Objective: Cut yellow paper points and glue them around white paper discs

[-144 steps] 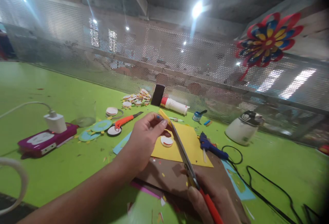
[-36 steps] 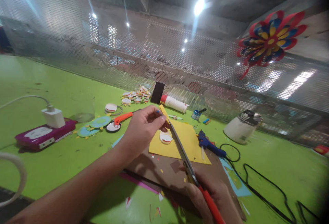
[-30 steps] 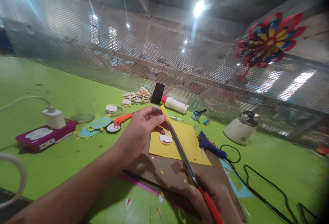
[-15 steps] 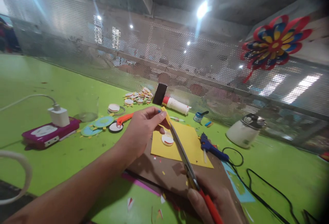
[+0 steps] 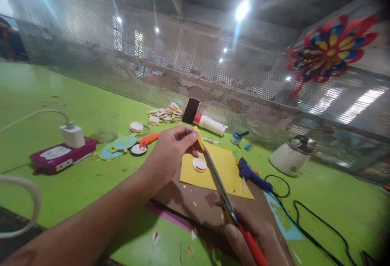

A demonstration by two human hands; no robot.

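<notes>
My left hand (image 5: 172, 152) is closed, pinching a narrow yellow paper strip (image 5: 198, 138) between thumb and fingers. In my right hand (image 5: 252, 231) is a pair of scissors (image 5: 221, 186) with red-orange handles. Its blades point up and away, and their tips touch the lower end of the strip. Below lies a yellow sheet (image 5: 225, 176) on a brown board (image 5: 189, 201). A white round disc (image 5: 199, 164) with a red mark rests on the sheet, just under my left fingers.
A blue glue gun (image 5: 252, 176) with a black cord lies at right, near a white pot-like container (image 5: 289, 156). At left are a purple power strip (image 5: 63, 154), a glass (image 5: 106, 125) and blue paper rings (image 5: 123, 143). Small discs (image 5: 167, 113) are piled beside a phone (image 5: 191, 110).
The whole view has shifted slightly. Both hands keep almost the same pose, with the strip still pinched and the scissor tips still at it.
</notes>
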